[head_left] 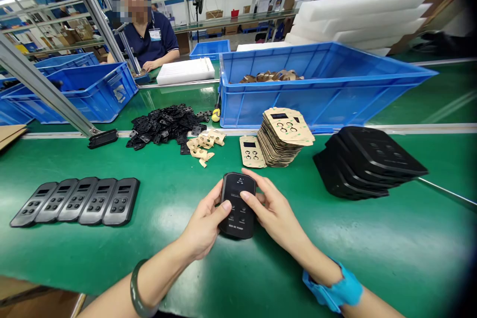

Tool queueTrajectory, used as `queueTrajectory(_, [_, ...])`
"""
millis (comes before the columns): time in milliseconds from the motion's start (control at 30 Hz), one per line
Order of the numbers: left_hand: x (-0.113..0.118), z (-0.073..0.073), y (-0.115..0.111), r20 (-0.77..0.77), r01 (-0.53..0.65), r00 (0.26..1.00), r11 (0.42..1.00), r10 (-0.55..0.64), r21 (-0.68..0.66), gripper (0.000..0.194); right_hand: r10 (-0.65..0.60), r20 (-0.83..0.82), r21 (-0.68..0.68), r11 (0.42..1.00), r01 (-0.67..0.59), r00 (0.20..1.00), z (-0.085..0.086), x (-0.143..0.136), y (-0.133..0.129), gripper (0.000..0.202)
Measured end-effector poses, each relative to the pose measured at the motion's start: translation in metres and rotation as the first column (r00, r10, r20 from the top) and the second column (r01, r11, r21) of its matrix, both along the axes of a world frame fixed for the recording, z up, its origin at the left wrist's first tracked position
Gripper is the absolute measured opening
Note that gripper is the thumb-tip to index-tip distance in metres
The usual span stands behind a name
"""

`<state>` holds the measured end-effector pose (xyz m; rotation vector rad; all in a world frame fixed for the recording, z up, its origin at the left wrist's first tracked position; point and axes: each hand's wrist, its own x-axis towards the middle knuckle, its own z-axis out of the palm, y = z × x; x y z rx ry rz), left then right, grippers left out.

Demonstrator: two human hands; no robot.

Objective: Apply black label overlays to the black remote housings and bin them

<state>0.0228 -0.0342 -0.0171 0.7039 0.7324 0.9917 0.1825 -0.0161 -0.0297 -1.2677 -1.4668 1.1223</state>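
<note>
A black control panel [237, 218] with small buttons and printed white lettering is held upright over the green table, between both hands. My left hand [206, 218] grips its left side, thumb on the face near the buttons. My right hand [274, 208] holds its right side, thumb across the upper face. Behind it stands a stack of beige adhesive-backed sheets [279, 144], with one sheet [252, 152] leaning at its left. Several grey panels [121, 202] lie overlapping in a row at left. Black panels [365, 159] are piled at right.
Small black parts [164, 124] lie heaped behind, beside peeled beige strips [204, 145]. A large blue bin [298, 102] stands behind the sheets; another blue bin [100, 92] is back left. A metal post [48, 84] slants at left. A person [156, 42] sits across the table.
</note>
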Motion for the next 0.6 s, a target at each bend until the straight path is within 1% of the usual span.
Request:
queueTrajectory(67, [-0.001, 0.000, 0.001, -0.020, 0.013, 1.000, 1.000, -0.013, -0.017, 0.056, 0.065, -0.010, -0.081, 0.995, -0.065, 0.998, 0.001, 0.001, 0.000, 0.046])
queueTrajectory(100, [-0.002, 0.001, 0.002, -0.034, 0.027, 0.999, 1.000, -0.027, -0.017, 0.058, 0.078, -0.022, -0.107, 0.991, -0.080, 0.997, 0.001, 0.000, -0.001, 0.046])
queueTrajectory(167, [-0.004, 0.002, 0.002, -0.064, 0.068, 0.996, 0.998, -0.067, 0.005, 0.066, 0.065, -0.044, -0.110, 0.991, -0.070, 0.997, 0.002, 0.000, -0.001, 0.044])
queueTrajectory(233, [-0.004, 0.003, 0.001, -0.090, 0.117, 0.990, 0.992, -0.112, 0.054, 0.076, 0.046, -0.056, -0.101, 0.994, -0.052, 0.997, 0.002, -0.002, -0.002, 0.043])
queueTrajectory(367, [-0.001, 0.005, 0.000, -0.102, 0.227, 0.971, 0.965, -0.214, 0.135, 0.096, 0.023, -0.082, -0.121, 0.992, -0.033, 0.996, 0.003, -0.005, -0.003, 0.043])
queueTrajectory(433, [0.002, 0.005, -0.001, -0.116, 0.233, 0.969, 0.962, -0.217, 0.143, 0.104, 0.027, -0.097, -0.132, 0.990, -0.040, 0.995, 0.004, -0.006, -0.004, 0.042])
queueTrajectory(533, [0.006, 0.005, -0.002, -0.110, 0.188, 0.979, 0.974, -0.174, 0.130, 0.104, 0.047, -0.113, -0.117, 0.991, -0.060, 0.992, 0.004, -0.006, -0.005, 0.039])
queueTrajectory(600, [0.006, 0.004, -0.002, -0.084, 0.177, 0.982, 0.976, -0.167, 0.128, 0.105, 0.056, -0.125, -0.104, 0.992, -0.069, 0.991, 0.005, -0.006, -0.006, 0.037])
